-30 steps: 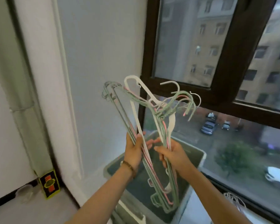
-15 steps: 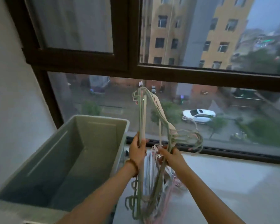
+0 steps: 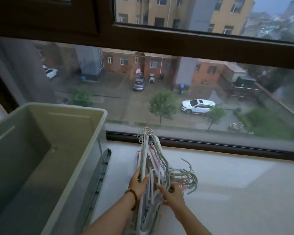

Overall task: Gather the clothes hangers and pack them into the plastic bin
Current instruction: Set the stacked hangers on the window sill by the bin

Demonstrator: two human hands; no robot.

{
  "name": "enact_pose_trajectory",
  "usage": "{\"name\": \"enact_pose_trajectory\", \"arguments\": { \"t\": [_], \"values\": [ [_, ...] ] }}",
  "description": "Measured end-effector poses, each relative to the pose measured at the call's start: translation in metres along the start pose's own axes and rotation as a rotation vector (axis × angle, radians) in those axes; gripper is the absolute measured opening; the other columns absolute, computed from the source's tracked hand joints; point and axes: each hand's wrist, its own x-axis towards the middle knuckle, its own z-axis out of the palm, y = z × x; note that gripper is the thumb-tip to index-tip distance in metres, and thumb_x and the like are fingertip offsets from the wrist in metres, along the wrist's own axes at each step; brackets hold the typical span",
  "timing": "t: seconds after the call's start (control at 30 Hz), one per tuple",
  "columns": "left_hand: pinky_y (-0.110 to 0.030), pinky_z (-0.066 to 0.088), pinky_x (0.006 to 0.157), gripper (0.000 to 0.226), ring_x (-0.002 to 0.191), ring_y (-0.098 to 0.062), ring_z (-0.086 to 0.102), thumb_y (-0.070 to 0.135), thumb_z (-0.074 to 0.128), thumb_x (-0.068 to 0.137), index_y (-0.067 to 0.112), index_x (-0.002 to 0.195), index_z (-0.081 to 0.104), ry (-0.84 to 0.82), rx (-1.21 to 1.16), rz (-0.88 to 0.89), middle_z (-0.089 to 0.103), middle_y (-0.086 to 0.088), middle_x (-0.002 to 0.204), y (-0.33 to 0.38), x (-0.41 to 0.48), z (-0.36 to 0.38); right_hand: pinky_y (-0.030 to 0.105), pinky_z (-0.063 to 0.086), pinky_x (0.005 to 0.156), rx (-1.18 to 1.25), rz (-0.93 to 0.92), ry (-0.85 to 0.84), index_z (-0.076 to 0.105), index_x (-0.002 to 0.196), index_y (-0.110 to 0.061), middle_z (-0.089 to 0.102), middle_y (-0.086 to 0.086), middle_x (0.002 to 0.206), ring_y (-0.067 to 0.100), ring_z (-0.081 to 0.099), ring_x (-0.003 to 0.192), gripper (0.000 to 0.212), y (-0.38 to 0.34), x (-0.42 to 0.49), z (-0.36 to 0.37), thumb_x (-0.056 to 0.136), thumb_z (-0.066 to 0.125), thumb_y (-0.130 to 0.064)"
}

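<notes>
A bundle of several thin green, pink and white clothes hangers (image 3: 151,160) lies low over the white windowsill, hooks fanned out to the right. My left hand (image 3: 138,184) grips the bundle's left side. My right hand (image 3: 172,195) holds its right side near the hooks. The grey plastic bin (image 3: 93,156) stands open on the left, nothing visible inside it. Both hands are to the right of the bin.
A dark grey lid or rail (image 3: 103,170) lies along the bin's right wall. The white windowsill (image 3: 236,192) stretches to the right. A dark-framed window (image 3: 176,46) runs along the back, with a street and cars outside.
The bundle of hangers has come down from in front of the window, and out from over the bin, to the sill right of it. The view has swung right and down.
</notes>
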Motion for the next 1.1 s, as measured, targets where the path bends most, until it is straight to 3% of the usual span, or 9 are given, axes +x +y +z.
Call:
{"name": "enact_pose_trajectory", "arguments": {
  "t": [0.1,0.27,0.4,0.53,0.6,0.73,0.87,0.97,1.1],
  "values": [
    [-0.036,0.038,0.108,0.055,0.129,-0.022,0.044,0.023,0.055,0.092,0.02,0.143,0.034,-0.024,0.0,-0.067,0.045,-0.005,0.141,-0.024,0.013,-0.001,0.024,0.047,0.044,-0.17,0.003,0.011,0.048,0.086,-0.01,0.052,0.008,0.069,0.017,0.053,0.055,0.044,0.02,0.019,-0.002,0.073,0.079,-0.038],
    [-0.023,0.036,0.1,0.053,0.13,-0.023,0.043,0.0,0.053,0.09,0.009,0.139,0.038,0.017,-0.011,-0.083,0.046,-0.01,0.14,-0.043,0.022,-0.01,0.023,0.048,0.042,-0.293,-0.069,-0.022,0.043,0.086,-0.015,0.049,0.006,0.073,0.017,0.049,0.056,0.048,0.038,0.035,0.002,0.07,0.079,-0.041],
    [-0.029,0.035,0.105,0.055,0.134,-0.021,0.039,0.011,0.061,0.088,0.012,0.139,0.04,-0.005,0.011,-0.055,0.046,-0.005,0.14,-0.039,0.018,-0.012,0.024,0.051,0.047,-0.291,-0.033,-0.013,0.047,0.089,-0.013,0.055,0.009,0.078,0.017,0.053,0.059,0.05,0.041,0.037,0.005,0.069,0.078,-0.048],
    [-0.031,0.032,0.108,0.06,0.136,-0.018,0.035,0.023,0.061,0.088,0.015,0.141,0.035,0.001,0.113,0.008,0.042,-0.003,0.144,-0.034,0.01,-0.015,0.036,0.058,0.066,-0.343,-0.07,-0.036,0.051,0.095,-0.013,0.06,0.006,0.081,0.018,0.058,0.069,0.058,0.046,0.038,0.006,0.066,0.075,-0.057],
    [-0.031,0.029,0.11,0.067,0.139,-0.018,0.031,0.027,0.061,0.088,0.012,0.144,0.028,0.008,0.126,0.004,0.035,-0.005,0.149,-0.031,0.006,-0.019,0.041,0.058,0.075,-0.364,-0.094,-0.045,0.052,0.098,-0.014,0.062,0.005,0.086,0.02,0.06,0.077,0.056,0.048,0.036,0.005,0.067,0.077,-0.052],
    [-0.033,0.025,0.112,0.073,0.141,-0.018,0.025,0.036,0.058,0.088,0.015,0.147,0.021,-0.003,0.152,-0.006,0.028,-0.004,0.153,-0.027,-0.006,-0.023,0.032,0.052,0.086,-0.371,-0.145,-0.071,0.05,0.103,-0.013,0.06,0.004,0.1,0.022,0.059,0.095,0.046,0.042,0.023,0.007,0.074,0.077,-0.035],
    [-0.036,0.025,0.114,0.076,0.142,-0.018,0.024,0.042,0.057,0.087,0.017,0.148,0.019,-0.016,0.173,0.0,0.025,-0.003,0.154,-0.021,-0.02,-0.025,0.035,0.045,0.1,-0.414,-0.164,-0.068,0.045,0.126,-0.007,0.05,0.001,0.118,0.023,0.051,0.118,0.065,0.034,0.01,0.004,0.076,0.075,-0.036],
    [-0.037,0.025,0.114,0.077,0.142,-0.018,0.024,0.044,0.057,0.086,0.018,0.148,0.019,-0.017,0.173,0.024,0.026,-0.003,0.154,-0.011,-0.034,-0.029,0.04,0.042,0.105,-0.43,-0.187,-0.069,0.042,0.133,-0.006,0.05,0.008,0.135,0.025,0.049,0.124,0.074,0.027,-0.001,0.0,0.075,0.075,-0.039],
    [-0.039,0.027,0.113,0.076,0.14,-0.019,0.028,0.046,0.055,0.086,0.02,0.148,0.02,0.049,0.202,0.096,0.029,-0.001,0.153,0.013,-0.056,-0.041,0.035,0.042,0.104,-0.448,-0.306,-0.078,0.041,0.133,-0.01,0.049,0.008,0.136,0.023,0.048,0.123,0.068,-0.002,-0.028,-0.002,0.079,0.073,-0.036]
  ]
}}
